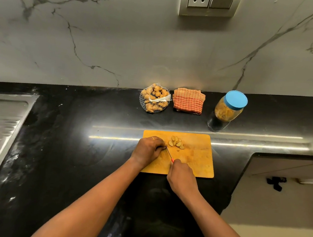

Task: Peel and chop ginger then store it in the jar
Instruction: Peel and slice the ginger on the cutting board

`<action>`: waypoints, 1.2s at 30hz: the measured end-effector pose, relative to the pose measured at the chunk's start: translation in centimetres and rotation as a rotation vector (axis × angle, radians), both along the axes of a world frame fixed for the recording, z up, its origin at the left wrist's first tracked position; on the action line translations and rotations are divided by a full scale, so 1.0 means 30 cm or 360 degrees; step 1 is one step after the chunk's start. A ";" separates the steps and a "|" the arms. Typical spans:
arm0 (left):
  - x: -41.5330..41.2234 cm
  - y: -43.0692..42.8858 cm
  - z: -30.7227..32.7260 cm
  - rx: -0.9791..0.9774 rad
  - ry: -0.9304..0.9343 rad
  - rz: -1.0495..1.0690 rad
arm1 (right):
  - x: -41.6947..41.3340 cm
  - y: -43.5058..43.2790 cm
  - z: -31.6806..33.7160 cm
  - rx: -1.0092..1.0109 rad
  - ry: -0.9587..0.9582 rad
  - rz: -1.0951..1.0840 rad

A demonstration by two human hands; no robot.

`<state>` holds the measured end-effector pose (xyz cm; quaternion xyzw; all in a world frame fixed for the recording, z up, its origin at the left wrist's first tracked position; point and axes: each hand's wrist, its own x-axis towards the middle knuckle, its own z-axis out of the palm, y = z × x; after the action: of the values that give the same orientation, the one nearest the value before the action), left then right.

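Knife [168, 153] in right hand [182, 178] (ginger slices [176, 142] beside blade)

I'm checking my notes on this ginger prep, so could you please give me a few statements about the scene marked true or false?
1. The jar has its blue lid on. True.
2. The right hand holds the knife. True.
3. The cut ginger slices lie on the black counter. False: they lie on the wooden cutting board.
4. The folded checked cloth sits between the net bag of ginger and the jar. True.
5. The left hand rests on the net bag. False: it is on the board, by the blade.
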<state>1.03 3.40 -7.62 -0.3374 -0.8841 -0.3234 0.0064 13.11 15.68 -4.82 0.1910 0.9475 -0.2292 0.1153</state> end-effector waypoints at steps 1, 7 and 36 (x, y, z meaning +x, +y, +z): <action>-0.002 -0.001 0.002 -0.0012 -0.0003 -0.0008 | 0.008 0.001 0.004 -0.0006 -0.0008 -0.0009; 0.000 0.006 0.016 -0.0080 -0.0007 0.0005 | 0.037 0.023 0.002 -0.0033 -0.0033 -0.0076; 0.041 0.012 0.017 -0.0192 -0.0007 0.0208 | 0.007 0.044 0.056 -0.0424 0.0052 -0.0116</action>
<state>2.25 3.75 -7.12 -0.2781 -0.9221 -0.2691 0.0052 13.31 16.99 -3.13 0.2045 0.9028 -0.3602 0.1157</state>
